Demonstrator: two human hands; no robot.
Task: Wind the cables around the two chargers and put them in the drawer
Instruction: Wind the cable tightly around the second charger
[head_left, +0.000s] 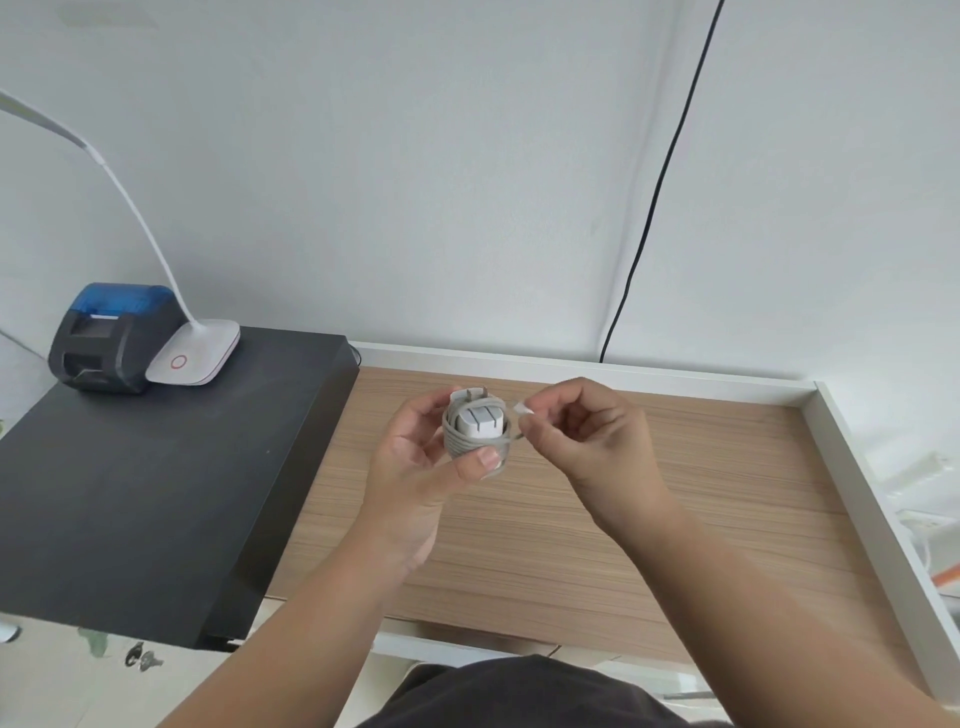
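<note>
A white charger (479, 422) with its grey-white cable (456, 441) coiled around it is held above the wooden desk (623, 493). My left hand (421, 462) grips the charger from the left, thumb pressed on the lower coils. My right hand (576, 431) pinches the free cable end with its white plug (525, 411) just right of the charger. The charger's prongs face me. I see no second charger and no drawer front in this view.
A black cabinet top (130, 493) stands at the left, carrying a blue and black small printer (111, 338) and a white desk lamp (195, 353). A black wire (654, 208) runs down the wall. A white raised rim (852, 457) borders the desk at right.
</note>
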